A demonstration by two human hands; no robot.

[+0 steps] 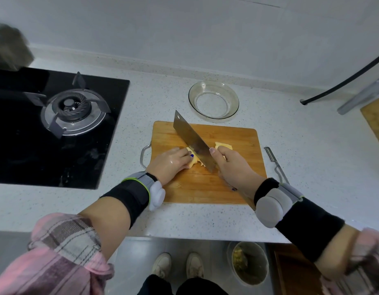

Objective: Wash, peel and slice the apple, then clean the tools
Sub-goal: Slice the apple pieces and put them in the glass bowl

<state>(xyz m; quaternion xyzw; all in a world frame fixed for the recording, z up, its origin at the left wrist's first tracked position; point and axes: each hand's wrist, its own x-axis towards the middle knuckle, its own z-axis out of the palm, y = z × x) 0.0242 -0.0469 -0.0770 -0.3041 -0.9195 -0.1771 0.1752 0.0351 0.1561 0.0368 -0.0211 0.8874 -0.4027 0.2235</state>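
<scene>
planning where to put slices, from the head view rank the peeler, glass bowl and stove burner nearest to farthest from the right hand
From the right hand:
1. Peeler, on the counter just right of the cutting board.
2. Glass bowl, behind the board.
3. Stove burner, far left on the hob.

Two apple pieces (223, 146), one cleaver (193, 141), one cutting board (237, 167), one glass bowl (213, 100), one peeler (275, 161).
</scene>
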